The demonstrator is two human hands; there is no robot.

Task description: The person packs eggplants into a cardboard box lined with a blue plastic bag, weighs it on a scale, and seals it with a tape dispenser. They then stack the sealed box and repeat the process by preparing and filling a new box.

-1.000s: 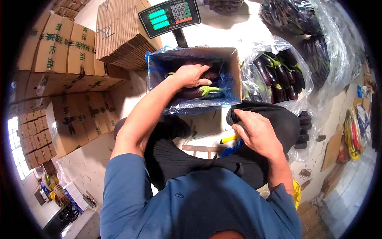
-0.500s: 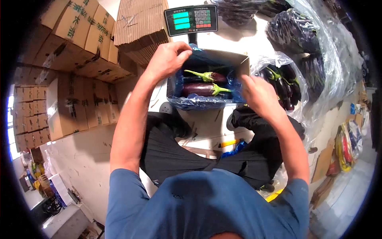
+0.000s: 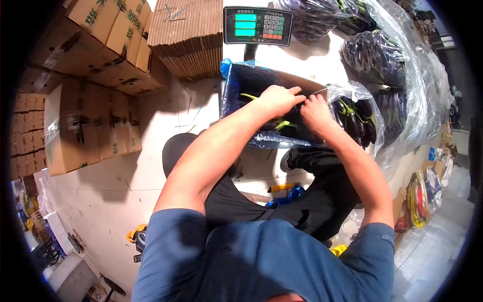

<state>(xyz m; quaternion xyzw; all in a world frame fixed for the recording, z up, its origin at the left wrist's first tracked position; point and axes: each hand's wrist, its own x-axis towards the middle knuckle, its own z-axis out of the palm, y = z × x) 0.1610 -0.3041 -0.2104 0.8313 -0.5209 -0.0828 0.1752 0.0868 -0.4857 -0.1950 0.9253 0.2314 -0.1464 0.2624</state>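
An open cardboard box (image 3: 302, 79) lined with blue plastic film (image 3: 274, 140) stands before me, tilted slightly. Purple eggplants lie inside, partly hidden under my left forearm; a green eggplant stem (image 3: 285, 124) shows. My left hand (image 3: 279, 102) reaches across the box, its curled fingers near the far right corner. Beside it, my right hand (image 3: 317, 111) has its fingers bunched at the right rim. What either hand pinches is hidden. Behind the box is a digital scale display (image 3: 258, 26) with lit green screens.
A clear bag of eggplants (image 3: 354, 116) sits right of the box, with more bagged eggplants (image 3: 375, 55) beyond. Flattened cardboard (image 3: 186, 40) is stacked behind left. Packed cartons (image 3: 90, 126) stand at left. A yellow-handled tool (image 3: 282, 187) lies between my legs.
My left hand has left the box's left rim and crossed over to the right side, next to my right hand. The view has shifted, and the box now appears turned slightly.
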